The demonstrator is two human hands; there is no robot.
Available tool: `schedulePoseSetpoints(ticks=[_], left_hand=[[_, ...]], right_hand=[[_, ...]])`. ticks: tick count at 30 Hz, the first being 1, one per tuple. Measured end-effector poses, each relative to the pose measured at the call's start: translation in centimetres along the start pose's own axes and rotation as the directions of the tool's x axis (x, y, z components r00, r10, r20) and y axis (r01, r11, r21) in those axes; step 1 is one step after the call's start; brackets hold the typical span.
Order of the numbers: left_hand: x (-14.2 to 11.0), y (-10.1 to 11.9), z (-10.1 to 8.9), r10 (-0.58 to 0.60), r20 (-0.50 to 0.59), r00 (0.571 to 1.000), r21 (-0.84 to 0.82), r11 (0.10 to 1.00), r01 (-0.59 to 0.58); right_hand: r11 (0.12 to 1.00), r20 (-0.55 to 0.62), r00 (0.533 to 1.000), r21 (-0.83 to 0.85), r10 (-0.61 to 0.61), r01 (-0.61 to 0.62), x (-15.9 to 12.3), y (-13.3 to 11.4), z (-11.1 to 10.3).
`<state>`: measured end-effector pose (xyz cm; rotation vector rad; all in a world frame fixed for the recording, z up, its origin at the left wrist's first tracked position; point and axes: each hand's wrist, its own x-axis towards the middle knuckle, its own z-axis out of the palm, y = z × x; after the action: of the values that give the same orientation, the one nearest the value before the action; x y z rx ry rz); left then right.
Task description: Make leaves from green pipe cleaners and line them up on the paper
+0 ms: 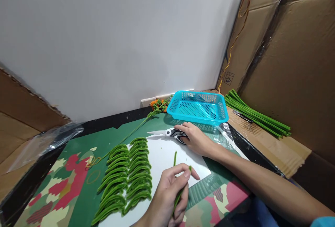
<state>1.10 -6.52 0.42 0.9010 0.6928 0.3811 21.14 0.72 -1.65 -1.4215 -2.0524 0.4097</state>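
Observation:
My left hand (167, 194) is closed around a green pipe cleaner (178, 197), pinched between thumb and fingers. Short green ends stick out above the fingers; whether they belong to one stem or two I cannot tell. My right hand (196, 139) lies over the black and white handles of a pair of scissors (169, 133), fingers curled on them. The blades point left and look closed. Beneath both hands is a white sheet of paper (162, 152). Two columns of bent green pipe cleaner pieces (138, 171) are laid out to the left.
A blue plastic basket (199, 119) stands behind the scissors. A bundle of long green pipe cleaners (261, 115) and a dark pair of small snips (243, 116) lie at right on cardboard. An orange-flowered stem (157, 106) lies at the back, a plastic bag (49, 143) at left.

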Motion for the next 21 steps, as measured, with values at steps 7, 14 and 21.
schedulePoseSetpoints(ticks=[7,14,21], left_hand=[[-0.8,-2.2,1.9,-0.038,0.148,0.988,0.156,0.988,0.015],[-1.0,-3.5,2.3,-0.042,0.206,0.978,0.36,0.932,-0.036],[-1.2,-3.7,2.3,0.0,0.118,0.993,0.274,0.961,-0.033]], right_hand=[[0.999,0.056,0.998,-0.047,-0.005,0.007,-0.4,-0.3,-0.8],[0.993,0.101,0.995,-0.116,0.014,-0.002,-1.1,-0.7,-1.2],[0.988,0.108,0.993,-0.152,0.04,-0.023,-1.1,-0.7,-1.1]])
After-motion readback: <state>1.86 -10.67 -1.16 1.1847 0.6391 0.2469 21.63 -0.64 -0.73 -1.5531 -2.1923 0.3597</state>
